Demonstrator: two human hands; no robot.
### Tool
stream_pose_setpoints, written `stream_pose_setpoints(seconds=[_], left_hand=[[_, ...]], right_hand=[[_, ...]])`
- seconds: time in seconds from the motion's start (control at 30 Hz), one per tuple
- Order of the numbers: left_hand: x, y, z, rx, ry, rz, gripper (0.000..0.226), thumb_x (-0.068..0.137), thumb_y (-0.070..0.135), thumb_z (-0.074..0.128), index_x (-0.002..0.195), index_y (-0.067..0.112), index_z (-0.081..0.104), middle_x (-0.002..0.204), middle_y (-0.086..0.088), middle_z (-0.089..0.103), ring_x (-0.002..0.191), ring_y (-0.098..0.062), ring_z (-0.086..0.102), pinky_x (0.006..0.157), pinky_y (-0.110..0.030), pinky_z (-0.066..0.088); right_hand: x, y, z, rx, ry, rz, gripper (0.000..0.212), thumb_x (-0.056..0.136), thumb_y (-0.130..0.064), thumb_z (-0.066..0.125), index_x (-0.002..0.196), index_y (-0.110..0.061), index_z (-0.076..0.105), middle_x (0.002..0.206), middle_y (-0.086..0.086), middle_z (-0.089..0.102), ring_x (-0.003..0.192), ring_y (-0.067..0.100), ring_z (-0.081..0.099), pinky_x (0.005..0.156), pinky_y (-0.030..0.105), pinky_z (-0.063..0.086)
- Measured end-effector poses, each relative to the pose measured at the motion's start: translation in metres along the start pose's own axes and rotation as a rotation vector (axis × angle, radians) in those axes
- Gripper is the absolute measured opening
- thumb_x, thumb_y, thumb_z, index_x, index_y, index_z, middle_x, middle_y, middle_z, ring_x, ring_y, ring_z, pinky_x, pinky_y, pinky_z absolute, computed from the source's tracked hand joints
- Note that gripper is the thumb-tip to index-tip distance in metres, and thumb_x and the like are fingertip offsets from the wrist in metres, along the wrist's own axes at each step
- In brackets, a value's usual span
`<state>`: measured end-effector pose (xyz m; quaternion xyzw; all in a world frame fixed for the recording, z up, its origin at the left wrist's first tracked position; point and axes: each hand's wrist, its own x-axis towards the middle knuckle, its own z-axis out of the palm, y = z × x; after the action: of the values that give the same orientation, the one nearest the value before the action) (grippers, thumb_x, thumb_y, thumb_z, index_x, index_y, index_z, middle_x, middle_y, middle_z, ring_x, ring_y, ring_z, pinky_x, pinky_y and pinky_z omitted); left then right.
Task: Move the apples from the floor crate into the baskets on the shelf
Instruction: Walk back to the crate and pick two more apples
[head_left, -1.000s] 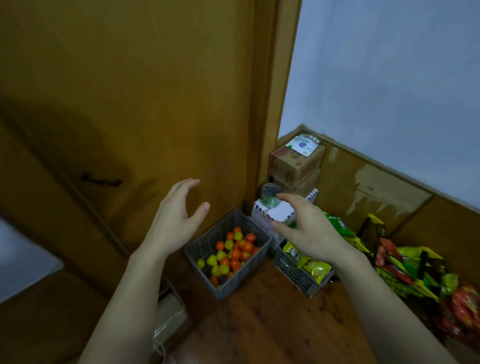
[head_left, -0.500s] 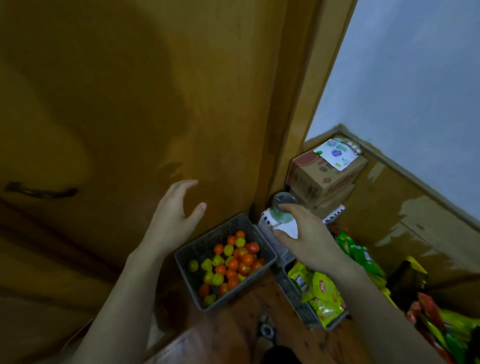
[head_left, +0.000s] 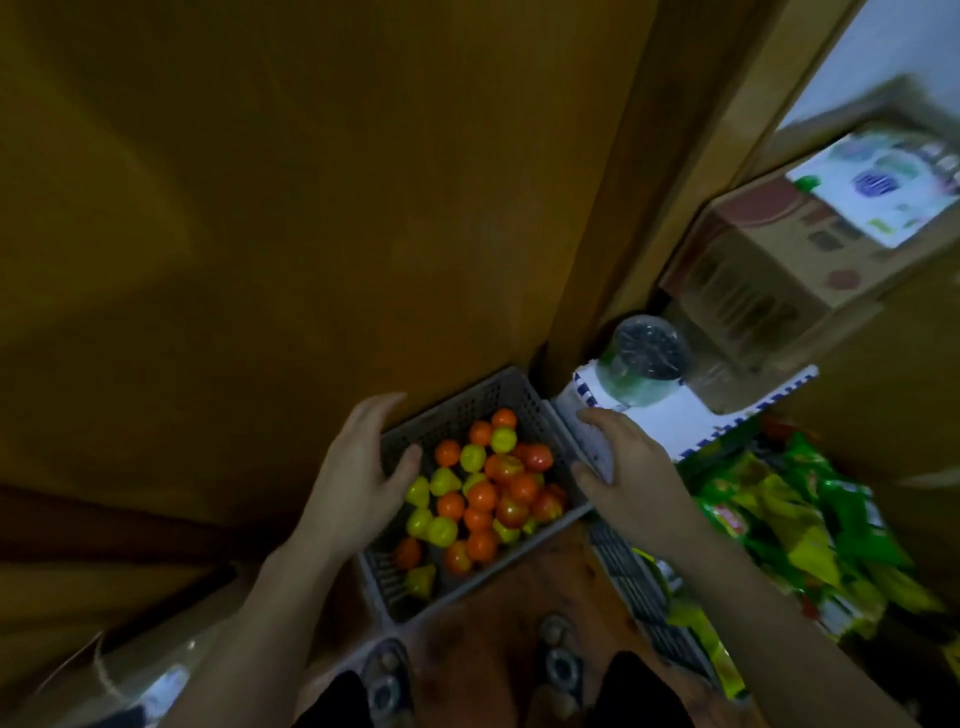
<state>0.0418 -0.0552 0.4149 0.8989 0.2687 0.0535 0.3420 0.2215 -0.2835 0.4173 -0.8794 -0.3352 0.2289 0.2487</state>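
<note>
Fingers of the left hand (head_left: 358, 478) are spread and relaxed over the left rim of the grey crate (head_left: 457, 410), and the right hand (head_left: 631, 467) is just as open at its right rim. Neither holds anything. Whether either touches the plastic I cannot tell. One hand on each side suggests a reach to take the crate by its walls or to scoop from it.

All the apples (head_left: 511, 512), red among orange and yellow-green fruit, lie inside the crate. The baskets are out of view.

Behind the crate stands a wooden door (head_left: 311, 208). To its right are a white box (head_left: 675, 421) carrying a clear cup (head_left: 644, 358), a cardboard carton (head_left: 779, 270) and snack packets (head_left: 779, 499).

Against half a second ago, both hands are lower and closer to the crate, and the view tips down far enough to show sandals (head_left: 387, 680).
</note>
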Motion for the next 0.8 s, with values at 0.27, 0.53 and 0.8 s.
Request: stream_pose_setpoints(seconds=[0.27, 0.53, 0.8], left_hand=[[0.116, -0.162, 0.196, 0.145, -0.209, 0.225, 0.063, 0.098, 0.031, 0.06, 0.152, 0.015, 0.034, 0.152, -0.001, 0.039, 0.139, -0.017, 0.04, 0.111, -0.02, 0.027], [0.198, -0.27, 0.368, 0.185, -0.368, 0.253, 0.064, 0.092, 0.029, 0.065, 0.148, 0.014, 0.039, 0.145, -0.007, 0.048, 0.134, -0.022, 0.047, 0.106, -0.023, 0.032], [0.198, -0.304, 0.439, -0.018, -0.408, 0.08, 0.082, 0.069, 0.053, 0.058, 0.142, 0.016, 0.047, 0.138, -0.006, 0.055, 0.124, -0.023, 0.056, 0.103, -0.034, 0.045]], right_hand=[[0.117, 0.15, 0.164, -0.21, -0.076, -0.066, 0.054, 0.092, -0.028, 0.064, 0.141, -0.015, 0.046, 0.138, 0.006, 0.052, 0.126, 0.025, 0.051, 0.099, 0.026, 0.037], [0.235, 0.233, 0.255, -0.336, -0.015, -0.081, 0.057, 0.092, -0.026, 0.067, 0.143, -0.014, 0.046, 0.138, 0.009, 0.053, 0.121, 0.024, 0.053, 0.087, 0.022, 0.036], [0.248, 0.293, 0.314, -0.509, -0.197, -0.116, 0.063, 0.088, -0.017, 0.065, 0.146, -0.014, 0.039, 0.145, 0.008, 0.046, 0.134, 0.027, 0.045, 0.112, 0.039, 0.037]])
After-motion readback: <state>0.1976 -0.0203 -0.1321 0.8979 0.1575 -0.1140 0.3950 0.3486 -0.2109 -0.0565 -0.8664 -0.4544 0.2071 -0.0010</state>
